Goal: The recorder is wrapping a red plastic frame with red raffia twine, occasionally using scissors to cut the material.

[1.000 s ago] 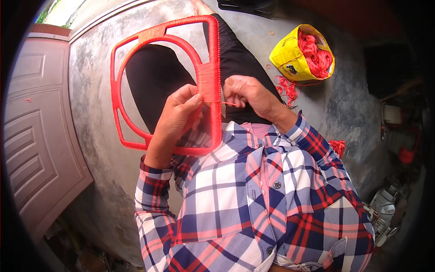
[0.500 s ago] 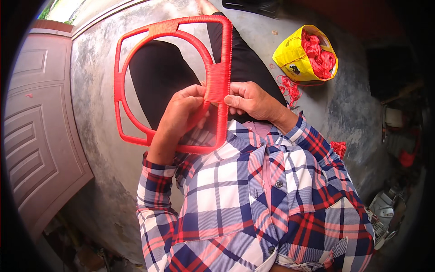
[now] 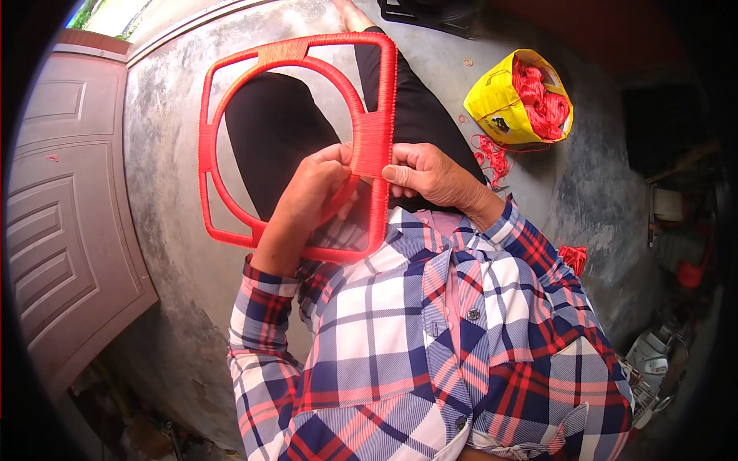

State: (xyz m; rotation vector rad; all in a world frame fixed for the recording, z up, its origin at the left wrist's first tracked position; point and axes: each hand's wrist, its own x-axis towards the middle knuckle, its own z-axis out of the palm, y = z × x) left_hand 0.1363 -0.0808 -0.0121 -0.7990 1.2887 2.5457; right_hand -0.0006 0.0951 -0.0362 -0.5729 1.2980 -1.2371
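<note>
A square frame with rounded corners and a ring inside it, wound all over in red cord (image 3: 372, 146), stands tilted above my lap. Through the ring reaches my left hand (image 3: 321, 180), its fingers closed at the inner edge of the wrapped block that joins ring and right side. My right hand (image 3: 427, 175) pinches at the outer edge of that same block, thumb against the fingertips. Whether a loose strand lies between its fingertips is too small to make out. Some of the left fingers are hidden behind the frame.
On the concrete floor (image 3: 181, 300) at the right stands a yellow bag (image 3: 484, 96) filled with red cord (image 3: 542, 104). A loose tangle of red cord (image 3: 492, 157) lies beside it. A panelled door (image 3: 69, 215) borders the left; a pale machine-like object (image 3: 649, 357) sits at lower right.
The whole view has shifted slightly, so the frame appears a little lower and to the right. Both hands keep their places on the frame.
</note>
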